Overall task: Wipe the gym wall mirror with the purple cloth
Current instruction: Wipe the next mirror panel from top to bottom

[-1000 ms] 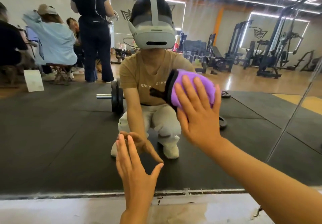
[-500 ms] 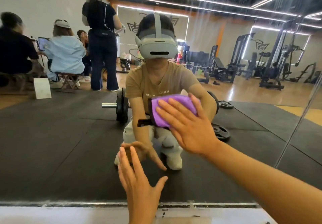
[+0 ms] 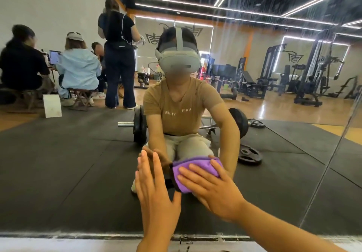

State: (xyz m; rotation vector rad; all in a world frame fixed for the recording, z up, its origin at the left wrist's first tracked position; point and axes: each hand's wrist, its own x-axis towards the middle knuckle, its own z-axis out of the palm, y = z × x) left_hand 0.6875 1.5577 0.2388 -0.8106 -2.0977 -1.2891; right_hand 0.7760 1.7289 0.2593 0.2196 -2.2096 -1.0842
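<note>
The head camera faces the mirror (image 3: 58, 173) from low down, close to the glass, with its bottom edge running across the lower part of the view above a pale strip of floor (image 3: 58, 244).

The right hand (image 3: 213, 191) lies flat against the glass with its fingers straight and spread, pressing the purple cloth (image 3: 193, 167) onto the mirror low down, a little right of the middle. The cloth is folded into a pad; most of it sticks out above and to the left of the fingers, and the rest is hidden under the palm.

The left hand (image 3: 154, 189) is just beside it on the left, fingers straight and together, thumb out to the right, palm toward the glass. It holds nothing. Whether the palm actually touches the mirror cannot be told. The two hands are near each other but not touching.

In the reflection, a person crouches on a black floor mat (image 3: 58, 153), wearing a tan shirt and a grey headset (image 3: 179, 59), both arms reaching forward to meet the real hands. Behind them lies a barbell (image 3: 140, 125) with black plates, and loose weight plates (image 3: 249, 154) rest on the mat to the right. Farther back on the left, several people sit on stools and one stands. Weight machines (image 3: 313, 75) line the back right of the room, and light strips run across the dark ceiling. Faint streaks show on the upper glass.
</note>
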